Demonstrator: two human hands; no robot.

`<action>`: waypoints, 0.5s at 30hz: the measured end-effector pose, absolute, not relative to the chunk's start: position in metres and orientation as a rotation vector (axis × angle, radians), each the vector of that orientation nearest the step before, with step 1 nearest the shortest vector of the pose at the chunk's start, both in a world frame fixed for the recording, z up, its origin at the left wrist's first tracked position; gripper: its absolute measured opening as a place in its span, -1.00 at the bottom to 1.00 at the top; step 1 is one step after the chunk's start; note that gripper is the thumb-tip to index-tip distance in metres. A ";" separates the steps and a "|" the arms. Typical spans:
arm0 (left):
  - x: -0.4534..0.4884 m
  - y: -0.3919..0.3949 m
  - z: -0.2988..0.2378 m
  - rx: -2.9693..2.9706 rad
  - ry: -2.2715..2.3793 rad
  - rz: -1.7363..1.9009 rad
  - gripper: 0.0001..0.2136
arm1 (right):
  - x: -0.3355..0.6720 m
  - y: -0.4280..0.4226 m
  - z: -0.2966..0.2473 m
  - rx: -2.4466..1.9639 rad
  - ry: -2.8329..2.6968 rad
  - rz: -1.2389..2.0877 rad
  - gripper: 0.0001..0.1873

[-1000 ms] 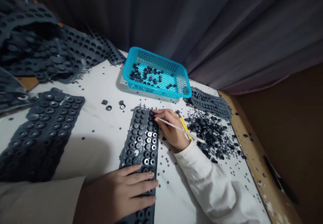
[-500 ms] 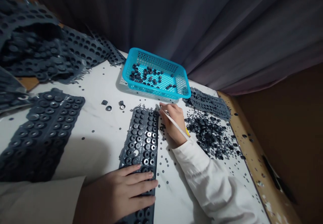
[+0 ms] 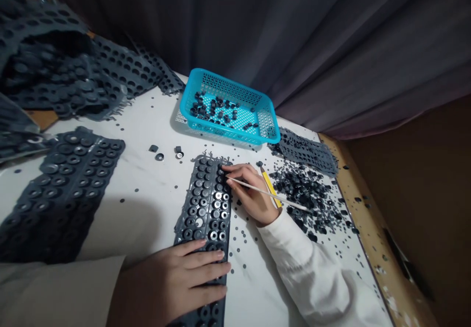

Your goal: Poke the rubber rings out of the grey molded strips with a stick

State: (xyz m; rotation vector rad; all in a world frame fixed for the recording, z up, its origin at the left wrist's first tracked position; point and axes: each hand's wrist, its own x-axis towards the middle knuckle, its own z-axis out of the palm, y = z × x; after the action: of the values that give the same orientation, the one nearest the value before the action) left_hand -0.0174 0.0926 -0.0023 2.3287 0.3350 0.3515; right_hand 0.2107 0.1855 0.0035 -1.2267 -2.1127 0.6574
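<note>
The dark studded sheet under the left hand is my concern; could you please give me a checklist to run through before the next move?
1. Left hand flat on the studded sheet: ok.
2. White stick held in the right hand: ok.
3. Stick tip touching the sheet: cannot tell, fingers hide it.
4. Yellow tool apart from the sheet: ok.
5. Table free of loose dark discs: not ok.

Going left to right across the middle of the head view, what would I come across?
Left studded sheet → small loose pieces → middle studded sheet → right hand → slim yellow item → heap of black bits → wooden edge.
</note>
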 end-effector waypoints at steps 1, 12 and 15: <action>-0.017 0.092 -0.003 2.325 0.343 0.361 -0.53 | 0.210 0.185 0.004 -1.237 -2.152 0.603 -0.93; -0.017 0.086 -0.010 2.341 0.382 0.423 -0.53 | 0.213 0.198 -0.004 -1.397 -2.214 0.182 -0.85; -0.017 0.086 -0.009 2.337 0.375 0.428 -0.53 | 0.213 0.194 0.001 -1.341 -2.072 0.343 -0.90</action>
State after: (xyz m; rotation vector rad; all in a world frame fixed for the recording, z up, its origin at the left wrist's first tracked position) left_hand -0.0172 0.0860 -0.0092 2.3367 0.3752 0.4281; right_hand 0.2134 0.1941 0.0012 -1.3413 -2.0721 0.3432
